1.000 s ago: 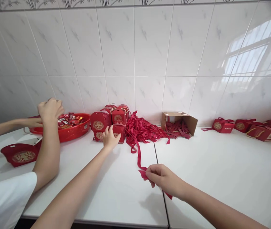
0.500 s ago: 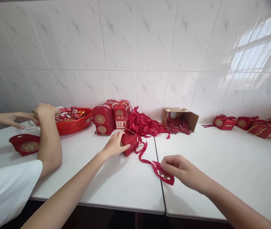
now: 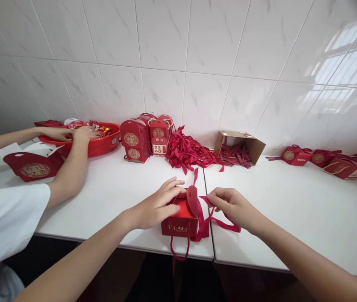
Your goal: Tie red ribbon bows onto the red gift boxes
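Note:
A red gift box (image 3: 180, 226) with gold lettering stands near the table's front edge, its rounded flap raised and a red cord handle hanging over the edge. My left hand (image 3: 161, 204) reaches over the box's top from the left, fingers spread; whether it presses on the box I cannot tell. To the right of the box, my right hand (image 3: 233, 207) is closed, pinching the end of a red ribbon (image 3: 205, 228). The ribbon trails in loops beside the box, with part of it behind the raised flap.
Along the wall stand several red boxes (image 3: 134, 138), a heap of red ribbons (image 3: 187, 149) and a cardboard box (image 3: 256, 149) of ribbon strips. Ribbon-tied boxes (image 3: 300, 157) sit right. On the left, a co-worker's hands (image 3: 84, 133) reach into a red basin (image 3: 101, 147) beside an opened box (image 3: 33, 167).
The gift box has come nearer to the table's front edge, turned, and its flap now shows. My right hand still pinches the ribbon. The co-worker's hands moved into the basin.

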A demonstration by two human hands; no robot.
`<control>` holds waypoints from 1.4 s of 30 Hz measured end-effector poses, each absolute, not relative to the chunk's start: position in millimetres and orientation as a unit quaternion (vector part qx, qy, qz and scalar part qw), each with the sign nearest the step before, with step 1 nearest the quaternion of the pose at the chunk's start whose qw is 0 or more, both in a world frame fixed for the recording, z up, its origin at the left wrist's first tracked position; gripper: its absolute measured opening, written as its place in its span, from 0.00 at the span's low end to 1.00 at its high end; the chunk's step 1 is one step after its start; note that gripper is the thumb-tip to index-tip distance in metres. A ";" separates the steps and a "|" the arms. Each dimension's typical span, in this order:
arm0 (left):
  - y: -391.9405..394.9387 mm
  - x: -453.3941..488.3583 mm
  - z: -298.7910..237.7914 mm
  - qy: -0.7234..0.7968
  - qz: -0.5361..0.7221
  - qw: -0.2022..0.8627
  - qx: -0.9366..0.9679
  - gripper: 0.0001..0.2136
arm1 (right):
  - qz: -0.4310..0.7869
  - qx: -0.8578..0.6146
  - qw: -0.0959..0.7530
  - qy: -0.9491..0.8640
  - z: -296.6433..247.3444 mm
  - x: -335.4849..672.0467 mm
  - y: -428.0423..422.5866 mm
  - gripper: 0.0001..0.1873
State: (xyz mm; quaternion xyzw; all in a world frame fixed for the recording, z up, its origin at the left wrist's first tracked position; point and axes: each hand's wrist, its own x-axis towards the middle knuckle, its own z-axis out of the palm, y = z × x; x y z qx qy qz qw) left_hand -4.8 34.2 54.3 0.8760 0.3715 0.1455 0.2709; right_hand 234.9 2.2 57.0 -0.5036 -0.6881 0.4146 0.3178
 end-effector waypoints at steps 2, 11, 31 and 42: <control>35.5 4.3 51.7 0.378 0.192 0.259 0.868 0.17 | 0.402 -0.501 0.321 -0.696 59.4 230.9 6.5 0.19; 42.5 21.9 36.5 0.361 0.316 0.260 0.838 0.09 | 0.383 -0.492 0.279 -0.730 55.1 217.9 25.9 0.18; 26.7 -8.8 64.8 0.419 0.292 0.228 0.829 0.18 | 0.329 -0.266 0.590 -0.688 141.9 228.6 -7.8 0.09; 22.4 -14.8 27.6 0.463 0.434 0.452 0.628 0.15 | 0.380 -0.417 0.284 -0.775 94.6 186.9 22.9 0.17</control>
